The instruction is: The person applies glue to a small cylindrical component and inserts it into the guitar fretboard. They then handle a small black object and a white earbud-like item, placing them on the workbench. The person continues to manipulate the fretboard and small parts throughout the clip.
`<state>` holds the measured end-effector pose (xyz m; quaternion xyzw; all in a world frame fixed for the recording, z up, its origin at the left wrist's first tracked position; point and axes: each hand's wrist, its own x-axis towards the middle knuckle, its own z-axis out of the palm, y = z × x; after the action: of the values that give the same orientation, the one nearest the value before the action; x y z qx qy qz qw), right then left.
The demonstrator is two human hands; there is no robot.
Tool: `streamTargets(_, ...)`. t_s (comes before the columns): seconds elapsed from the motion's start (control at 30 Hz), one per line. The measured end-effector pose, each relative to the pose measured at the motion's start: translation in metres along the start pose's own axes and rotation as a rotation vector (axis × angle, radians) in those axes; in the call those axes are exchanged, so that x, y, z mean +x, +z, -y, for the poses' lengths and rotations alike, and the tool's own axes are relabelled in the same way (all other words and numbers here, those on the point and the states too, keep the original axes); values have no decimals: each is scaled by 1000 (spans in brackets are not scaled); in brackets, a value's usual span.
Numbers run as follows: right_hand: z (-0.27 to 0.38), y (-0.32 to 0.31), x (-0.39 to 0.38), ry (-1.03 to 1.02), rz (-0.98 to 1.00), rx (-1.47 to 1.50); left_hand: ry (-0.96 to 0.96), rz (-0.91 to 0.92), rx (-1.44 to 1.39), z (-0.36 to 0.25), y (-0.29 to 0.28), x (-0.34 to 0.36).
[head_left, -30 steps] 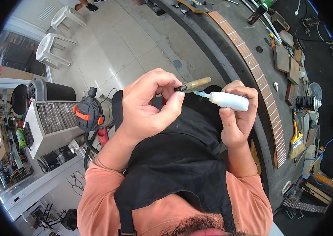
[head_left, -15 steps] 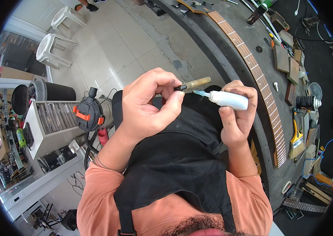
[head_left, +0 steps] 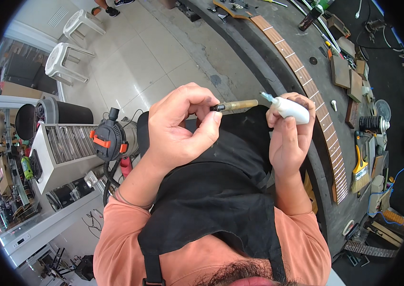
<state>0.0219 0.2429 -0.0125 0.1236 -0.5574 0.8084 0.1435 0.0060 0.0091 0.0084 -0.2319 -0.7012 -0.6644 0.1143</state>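
Between thumb and fingertips, my left hand (head_left: 178, 126) pinches the dark end of a slim tan tube (head_left: 241, 104). The tube points right, nearly level, above my black apron (head_left: 211, 176). My right hand (head_left: 288, 143) is closed around a small white squeeze bottle (head_left: 293, 111). Its clear bluish nozzle (head_left: 266, 97) tilts up and to the left, just past the tube's free end and apart from it. Dark stains show on the fingers of my right hand.
On the dark workbench (head_left: 323, 90) to the right lies a guitar neck (head_left: 302, 71), with a yellow-handled brush (head_left: 360, 164), wood blocks (head_left: 340, 71) and a black spool-like can (head_left: 373, 124) beyond. A vacuum (head_left: 109, 138) and a white cabinet (head_left: 51, 167) stand left; white stools (head_left: 61, 59) are farther off.
My right hand has drawn the bottle up and right, off the tube's dark part, and tipped its nozzle upward. My left hand stays in place, the tube slightly more level.
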Motion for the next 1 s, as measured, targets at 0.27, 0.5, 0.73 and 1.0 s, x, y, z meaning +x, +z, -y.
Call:
streamTargets(0.27,-11,5,-1,51,77,157,41,-147,5,2,10,3)
streamTargets(0.5,-9,8,-6,101,97,240,24,-165,8,2,10,3)
streamTargets(0.73,-8,13,-6,167,19,306,2,-166,-64,3,10,3)
streamTargets(1.0,-10,11,-4,219,51,341,-9,-187,-96,2,10,1)
